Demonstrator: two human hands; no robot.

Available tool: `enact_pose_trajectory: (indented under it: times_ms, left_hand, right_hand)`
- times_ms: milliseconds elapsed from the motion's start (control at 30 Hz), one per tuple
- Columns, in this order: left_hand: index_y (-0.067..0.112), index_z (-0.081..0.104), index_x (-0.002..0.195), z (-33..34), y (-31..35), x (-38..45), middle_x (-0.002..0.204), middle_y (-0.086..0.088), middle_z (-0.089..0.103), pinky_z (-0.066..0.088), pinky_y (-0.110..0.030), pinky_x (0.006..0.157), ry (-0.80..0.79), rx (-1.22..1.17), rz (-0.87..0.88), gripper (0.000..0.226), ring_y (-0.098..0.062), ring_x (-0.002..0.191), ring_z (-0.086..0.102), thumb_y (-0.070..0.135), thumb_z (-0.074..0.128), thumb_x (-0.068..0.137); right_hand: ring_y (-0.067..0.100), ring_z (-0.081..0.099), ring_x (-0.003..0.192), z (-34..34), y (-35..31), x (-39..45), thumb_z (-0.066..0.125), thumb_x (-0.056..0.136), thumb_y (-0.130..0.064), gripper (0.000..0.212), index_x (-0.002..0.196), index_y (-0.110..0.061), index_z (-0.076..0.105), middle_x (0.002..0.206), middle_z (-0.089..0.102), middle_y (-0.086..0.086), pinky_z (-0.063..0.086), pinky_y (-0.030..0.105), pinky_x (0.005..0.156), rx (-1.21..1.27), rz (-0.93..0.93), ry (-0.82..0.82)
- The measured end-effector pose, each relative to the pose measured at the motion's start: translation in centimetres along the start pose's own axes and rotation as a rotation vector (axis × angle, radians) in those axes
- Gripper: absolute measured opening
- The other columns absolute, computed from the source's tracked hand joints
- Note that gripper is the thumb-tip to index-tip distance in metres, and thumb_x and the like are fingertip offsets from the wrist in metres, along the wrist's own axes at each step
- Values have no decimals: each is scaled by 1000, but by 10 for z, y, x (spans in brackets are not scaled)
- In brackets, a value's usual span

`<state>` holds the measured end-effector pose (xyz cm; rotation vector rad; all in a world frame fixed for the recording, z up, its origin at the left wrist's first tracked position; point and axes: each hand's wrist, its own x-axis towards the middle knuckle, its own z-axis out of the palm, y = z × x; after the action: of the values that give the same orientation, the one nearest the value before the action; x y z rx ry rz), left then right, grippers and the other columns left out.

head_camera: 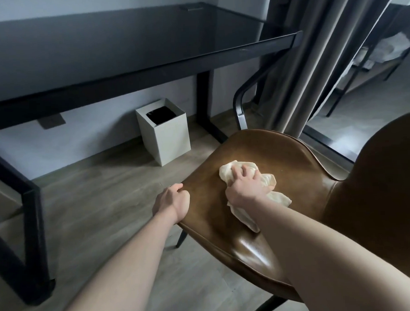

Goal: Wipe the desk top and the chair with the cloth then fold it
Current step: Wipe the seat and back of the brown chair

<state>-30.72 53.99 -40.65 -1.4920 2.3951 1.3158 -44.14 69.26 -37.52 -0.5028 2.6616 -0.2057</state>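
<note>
Head view: low and right of centre in the frame, the cream cloth [247, 186] is pressed flat onto the brown chair [257, 148] seat by the right hand [245, 188], fingers spread and curled over the bunched fabric, with a loose tail trailing out beneath the wrist. Just to the left, the seat's near edge is gripped by the left hand [172, 202], fingers closed around it. Across the upper left, the dark desk top [124, 41] is seen, and a white bin [165, 138] is stood on the floor beneath it.
</note>
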Motion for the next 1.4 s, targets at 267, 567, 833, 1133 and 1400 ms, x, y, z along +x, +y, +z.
enact_pose_trajectory:
  times_ms: [267,567,833,1133,1400]
  left_hand:
    - [32,65,141,0,0,-9,157,7,54,38,-41,119,64,-44,24,65,-27,141,49,30,40,81]
    - [23,73,117,-8,-5,-69,133,0,67,44,-42,105,439,29,256,39,-30,122,55,10,52,87]
    - [32,70,102,-64,-32,-129,123,7,69,47,-33,92,340,128,394,36,-24,116,60,7,49,86]
    - [34,67,96,-109,-4,-203,119,5,64,48,-36,92,356,15,478,39,-25,114,61,4,46,82]
    - [25,72,112,-128,47,-308,123,5,63,51,-39,102,353,-95,679,41,-17,117,57,-5,54,90]
  right_hand:
    - [36,8,159,10,-1,-42,43,103,-63,72,164,-36,15,170,17,-2,29,76,114,-111,-46,-38]
    - [37,2,160,21,16,-94,46,102,-41,70,163,-35,12,170,10,3,12,77,119,-56,-97,-12]
    - [30,41,142,-3,4,-121,43,98,-9,53,146,-30,48,150,43,2,44,50,108,-28,-68,4]
    - [31,65,107,-53,7,-202,48,104,-16,27,129,-18,55,120,67,6,52,39,88,480,-178,110]
    - [21,60,108,-175,57,-315,43,109,-19,39,144,-34,52,118,62,-5,44,33,89,826,-382,356]
